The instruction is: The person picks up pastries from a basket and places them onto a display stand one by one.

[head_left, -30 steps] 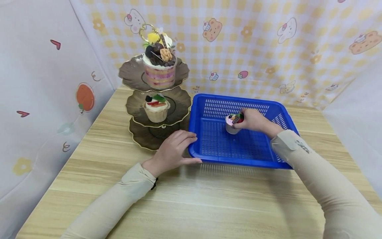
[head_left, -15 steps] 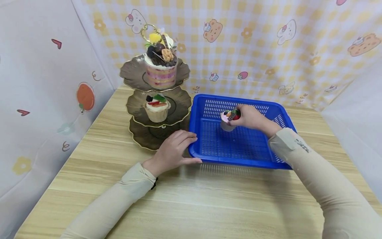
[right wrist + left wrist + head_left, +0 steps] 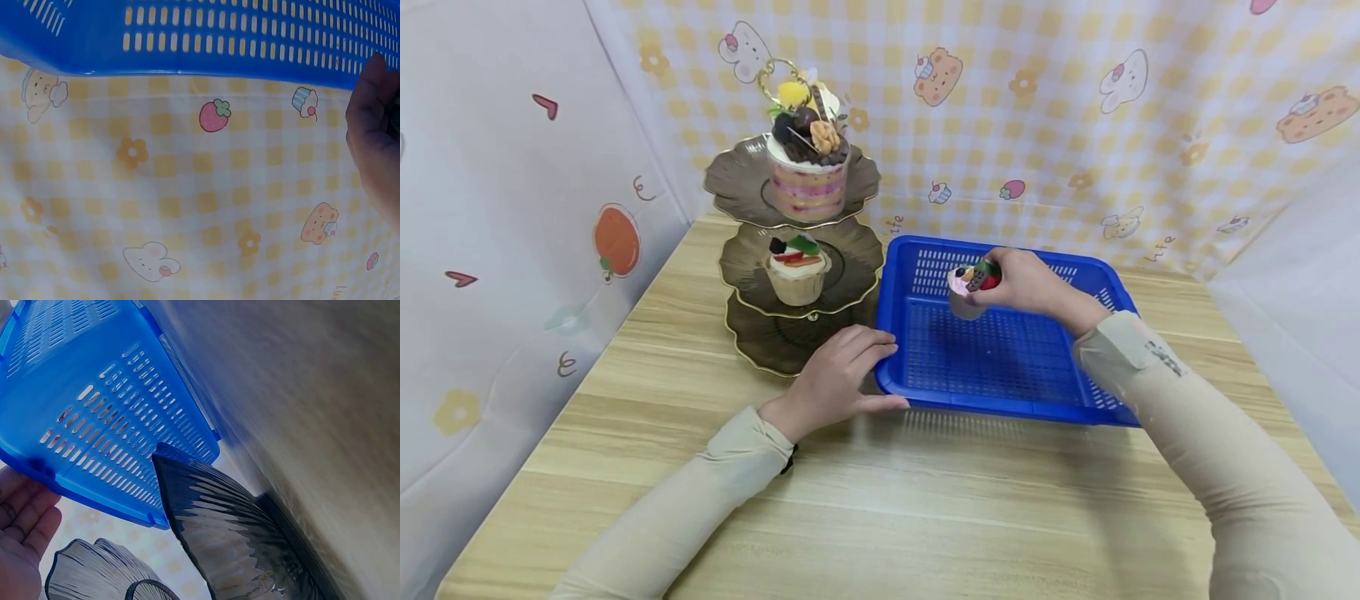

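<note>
My right hand [image 3: 1026,285] holds a small cupcake [image 3: 967,305] with pink cream, berries and a chocolate piece on top. The cupcake is above the basket floor, nearly upright, and its far side is partly covered by my fingers. In the right wrist view only part of that hand [image 3: 378,134] shows, at the right edge. At the near left corner of the blue plastic basket [image 3: 1000,410], my left hand [image 3: 838,375] rests its fingers on the rim, with the thumb stretched along the front edge. The left wrist view shows those fingers [image 3: 39,515] touching the rim.
Left of the basket stands a three-tier brown stand [image 3: 730,179] with scalloped gold edges. Its top tier bears a tall layered cake [image 3: 808,187], the middle one a cream-topped cupcake [image 3: 797,285]. A checked cloth [image 3: 1060,125] hangs behind the wooden table [image 3: 925,517].
My right hand has lifted the cupcake off the basket floor and moved it up and slightly left. The left hand stays at the basket corner.
</note>
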### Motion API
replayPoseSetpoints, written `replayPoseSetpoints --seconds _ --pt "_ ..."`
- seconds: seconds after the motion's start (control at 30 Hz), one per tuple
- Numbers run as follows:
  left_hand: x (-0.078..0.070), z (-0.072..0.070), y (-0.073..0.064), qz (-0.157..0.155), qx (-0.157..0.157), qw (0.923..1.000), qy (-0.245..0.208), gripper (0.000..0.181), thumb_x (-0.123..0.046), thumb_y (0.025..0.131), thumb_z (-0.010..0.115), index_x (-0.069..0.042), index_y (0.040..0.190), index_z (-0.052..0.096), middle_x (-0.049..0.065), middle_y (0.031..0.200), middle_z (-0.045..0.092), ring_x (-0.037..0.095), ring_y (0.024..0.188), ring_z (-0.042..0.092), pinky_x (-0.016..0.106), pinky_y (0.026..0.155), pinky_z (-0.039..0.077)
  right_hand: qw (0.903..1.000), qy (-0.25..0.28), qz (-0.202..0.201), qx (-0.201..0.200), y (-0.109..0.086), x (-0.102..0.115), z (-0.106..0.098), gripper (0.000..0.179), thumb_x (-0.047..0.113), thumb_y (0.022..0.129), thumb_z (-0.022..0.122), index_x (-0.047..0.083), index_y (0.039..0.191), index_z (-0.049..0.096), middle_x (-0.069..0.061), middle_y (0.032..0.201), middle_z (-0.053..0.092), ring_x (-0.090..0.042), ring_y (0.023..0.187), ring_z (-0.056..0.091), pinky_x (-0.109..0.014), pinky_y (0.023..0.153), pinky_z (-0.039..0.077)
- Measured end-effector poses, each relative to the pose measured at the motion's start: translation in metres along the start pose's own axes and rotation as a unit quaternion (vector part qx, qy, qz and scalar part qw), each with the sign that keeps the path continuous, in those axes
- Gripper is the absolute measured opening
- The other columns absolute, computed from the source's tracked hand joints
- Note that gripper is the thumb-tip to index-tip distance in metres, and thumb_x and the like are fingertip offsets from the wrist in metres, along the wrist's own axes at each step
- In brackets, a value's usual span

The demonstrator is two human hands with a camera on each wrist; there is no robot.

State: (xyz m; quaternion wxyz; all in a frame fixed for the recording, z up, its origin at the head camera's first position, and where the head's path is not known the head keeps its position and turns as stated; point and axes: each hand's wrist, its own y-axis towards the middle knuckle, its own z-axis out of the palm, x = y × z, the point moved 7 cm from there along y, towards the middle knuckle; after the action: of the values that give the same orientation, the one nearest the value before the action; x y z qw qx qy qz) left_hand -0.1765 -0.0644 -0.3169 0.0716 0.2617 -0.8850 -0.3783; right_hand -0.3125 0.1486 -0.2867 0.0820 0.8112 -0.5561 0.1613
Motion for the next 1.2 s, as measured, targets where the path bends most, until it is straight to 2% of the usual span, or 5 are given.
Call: replayPoseSetpoints --seconds 0.53,0.9,1.2 --pt "0.0 0.001 0.0 -0.006 0.009 0.9999 0.001 0.068 -0.05 0.059 0.086 0.0 0.102 0.07 0.01 0.106 0.069 0.022 0.101 0.062 0.033 0.093 0.051 0.9997 0.014 -0.02 0.005 0.007 0.022 -0.013 0.049 0.036 0.08 0.073 -0.001 0.108 0.058 -0.012 0.085 0.059 -0.017 0.062 0.048 -0.025 0.048 0.039" --pt "0.001 0.002 -0.001 -0.008 0.018 0.9998 0.005 0.068 -0.052 0.06 0.085 -0.001 0.102 0.07 0.009 0.108 0.069 0.021 0.102 0.062 0.033 0.094 0.051 0.9992 0.012 -0.036 -0.012 0.011 0.037 -0.022 0.05 0.037 0.079 0.073 0.0 0.109 0.059 -0.012 0.089 0.061 -0.02 0.069 0.05 -0.027 0.054 0.04" --pt "0.0 0.001 0.0 -0.001 0.006 1.0 0.008 0.068 -0.052 0.06 0.085 0.0 0.101 0.071 0.009 0.107 0.069 0.021 0.1 0.063 0.033 0.093 0.051 0.998 0.007 -0.059 -0.022 0.015 0.058 -0.028 0.05 0.04 0.08 0.071 0.002 0.11 0.059 -0.011 0.088 0.062 -0.019 0.067 0.051 -0.026 0.052 0.04"
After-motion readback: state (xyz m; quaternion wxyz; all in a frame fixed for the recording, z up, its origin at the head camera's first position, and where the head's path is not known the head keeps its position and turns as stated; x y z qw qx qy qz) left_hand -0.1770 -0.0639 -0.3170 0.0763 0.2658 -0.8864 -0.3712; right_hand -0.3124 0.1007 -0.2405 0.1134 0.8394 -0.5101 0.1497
